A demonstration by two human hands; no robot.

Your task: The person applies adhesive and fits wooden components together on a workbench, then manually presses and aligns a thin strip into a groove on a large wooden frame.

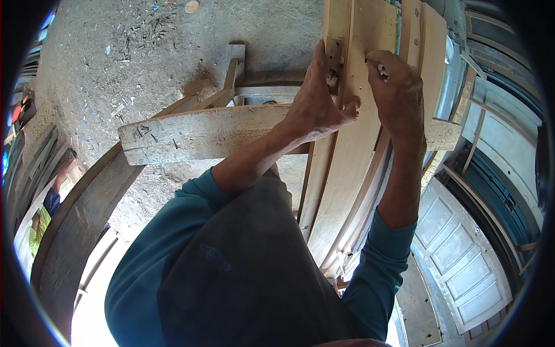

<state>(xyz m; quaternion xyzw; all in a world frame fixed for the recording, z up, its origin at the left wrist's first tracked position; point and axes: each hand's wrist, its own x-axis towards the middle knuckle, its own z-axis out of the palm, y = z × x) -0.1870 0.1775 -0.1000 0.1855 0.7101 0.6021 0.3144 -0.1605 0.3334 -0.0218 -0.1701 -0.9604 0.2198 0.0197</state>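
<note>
One pale board [354, 170] across a wooden beam [202, 136]

The left hand [315, 110] lies at the board's left edge, thumb spread wide from the fingers. The right hand [399, 92] is over the board, fingers curled toward the thumb; whether they grip anything, I cannot tell.

Pale tan board [354, 156], teal sleeves [378, 254], charcoal shirt front [237, 272]; white door [457, 248], grey floor [277, 29]
</note>
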